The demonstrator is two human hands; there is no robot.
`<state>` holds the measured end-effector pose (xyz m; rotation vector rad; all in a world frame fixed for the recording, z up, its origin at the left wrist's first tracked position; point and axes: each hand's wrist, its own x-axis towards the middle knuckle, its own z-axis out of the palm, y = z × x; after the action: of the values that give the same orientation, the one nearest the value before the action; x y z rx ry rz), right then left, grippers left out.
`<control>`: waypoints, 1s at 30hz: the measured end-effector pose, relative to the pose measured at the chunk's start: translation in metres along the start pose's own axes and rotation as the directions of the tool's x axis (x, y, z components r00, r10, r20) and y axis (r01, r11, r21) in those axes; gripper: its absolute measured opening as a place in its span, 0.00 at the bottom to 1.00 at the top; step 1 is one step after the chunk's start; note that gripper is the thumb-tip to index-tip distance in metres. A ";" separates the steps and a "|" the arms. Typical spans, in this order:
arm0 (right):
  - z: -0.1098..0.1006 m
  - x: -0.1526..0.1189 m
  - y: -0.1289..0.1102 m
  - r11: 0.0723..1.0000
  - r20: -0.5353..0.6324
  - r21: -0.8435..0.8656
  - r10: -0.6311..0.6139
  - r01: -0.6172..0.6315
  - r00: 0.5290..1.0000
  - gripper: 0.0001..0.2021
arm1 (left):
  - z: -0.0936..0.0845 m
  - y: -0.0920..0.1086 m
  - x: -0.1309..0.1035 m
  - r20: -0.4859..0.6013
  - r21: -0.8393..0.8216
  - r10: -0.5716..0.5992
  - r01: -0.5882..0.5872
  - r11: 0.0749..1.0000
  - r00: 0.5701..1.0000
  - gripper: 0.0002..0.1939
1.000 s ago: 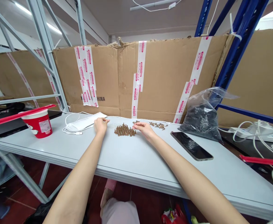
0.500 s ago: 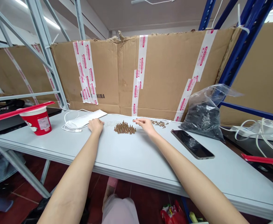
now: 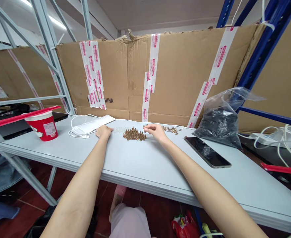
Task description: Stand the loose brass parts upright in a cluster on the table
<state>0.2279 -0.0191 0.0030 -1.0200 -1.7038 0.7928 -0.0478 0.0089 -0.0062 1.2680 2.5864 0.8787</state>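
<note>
Studs: brass cluster standing upright at table centre, far edge, between your two hands.
Loose studs: small scatter at 2 o'clock of the cluster, near the cardboard wall.
Clear bits: pale patch at 10 o'clock of the cluster, just beside your left hand.
Left hand: at 9 o'clock of the cluster, palm down, fingers curled on the table edge of the clear bits. Cannot tell if it pinches one.
Right hand: at 3 o'clock, fingertips pinched together just above the cluster's right edge. Looks like a small stud in the pinch, too small to confirm.
Step, my read: adding pieces to the standing group.
Do it well: come straight down, set the piece at the outer edge, don't sweep sideways, one knock likely topples the neighbours. Keep your wrist off the table near the group.
Phone: at 4 o'clock, well apart.
Bag: dark parts, 3 o'clock, far right.
Cup: red, far left.
</note>
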 end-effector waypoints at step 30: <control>-0.002 -0.007 -0.009 0.975 0.079 -0.202 -0.083 0.098 0.993 0.04 | 0.017 0.006 0.009 -0.018 0.017 0.047 -0.047 0.999 0.999 0.12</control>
<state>0.2285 -0.0290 0.0083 -1.0550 -1.9086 0.6086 -0.0436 0.0258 -0.0157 1.3367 2.5934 0.8827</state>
